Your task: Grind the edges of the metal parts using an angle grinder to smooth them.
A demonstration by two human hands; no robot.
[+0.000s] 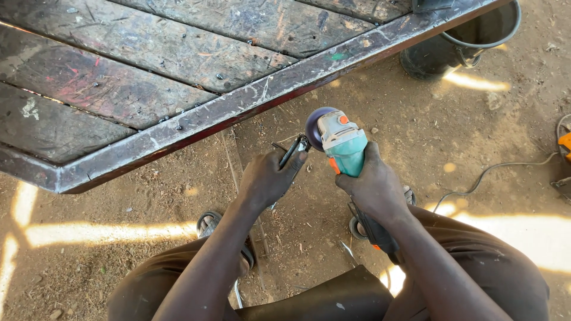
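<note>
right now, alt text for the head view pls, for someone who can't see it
A person's right hand grips a teal angle grinder while the left hand sets a dark wrench-like tool at its disc, above dirt ground beside a metal-framed plank platform.

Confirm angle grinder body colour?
Teal-green angle grinder body, orange button; seen in the head view, gripped by the right hand.

Open-air welding workshop: dirt floor point(416, 137), steel frame point(238, 104).

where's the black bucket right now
In the head view, the round black bucket stands on the dirt ground at the top right, just beyond the corner of the steel-framed plank platform.
</note>
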